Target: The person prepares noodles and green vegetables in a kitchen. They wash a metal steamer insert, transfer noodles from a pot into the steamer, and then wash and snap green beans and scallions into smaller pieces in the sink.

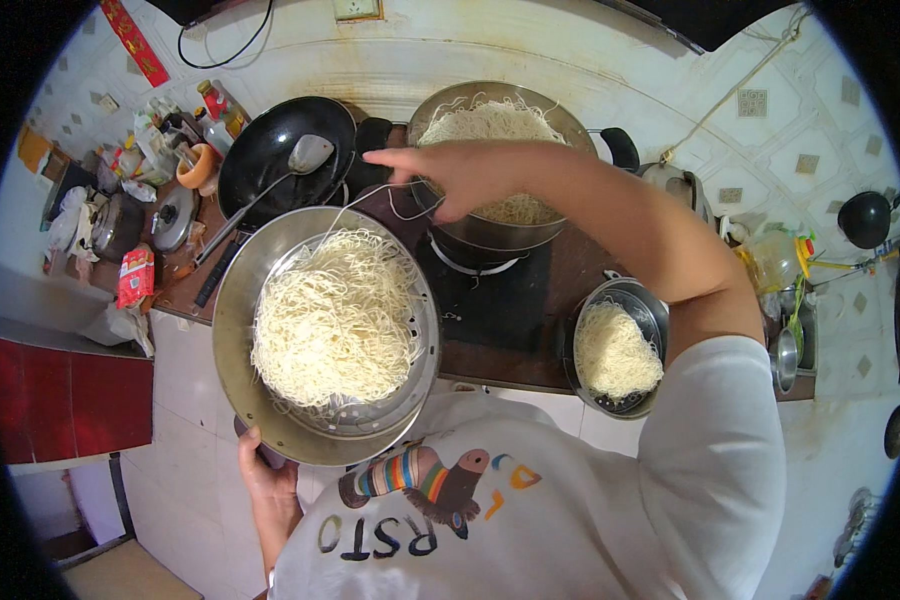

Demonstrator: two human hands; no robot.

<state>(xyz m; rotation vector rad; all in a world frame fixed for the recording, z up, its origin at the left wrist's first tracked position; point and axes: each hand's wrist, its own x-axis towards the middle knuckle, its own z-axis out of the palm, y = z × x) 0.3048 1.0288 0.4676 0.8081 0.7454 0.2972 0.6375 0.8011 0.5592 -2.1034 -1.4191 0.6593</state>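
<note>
My left hand [270, 472] grips the near side of a wide metal steamer pan [232, 375], its thumb on the rim. Inside, pale thin noodles [334, 322] lie heaped on a perforated steamer plate [425, 337]. My right hand [431, 180] reaches across to the left, index finger extended. A few thin noodle strands [360, 198] run from the heap up to its fingers. Behind my right forearm, a second steamer pan [487, 238] with noodles [495, 120] sits on the stove, partly hidden. Right of the stove, a dark metal basin [630, 409] holds more noodles [616, 352].
A black wok [251, 154] with a metal spatula [311, 154] stands at the left. Beyond it are bottles [214, 131], a pot lid [174, 217] and a red packet [136, 276]. An oil jug [772, 259] stands at the right. The counter's front edge [510, 375] runs before me.
</note>
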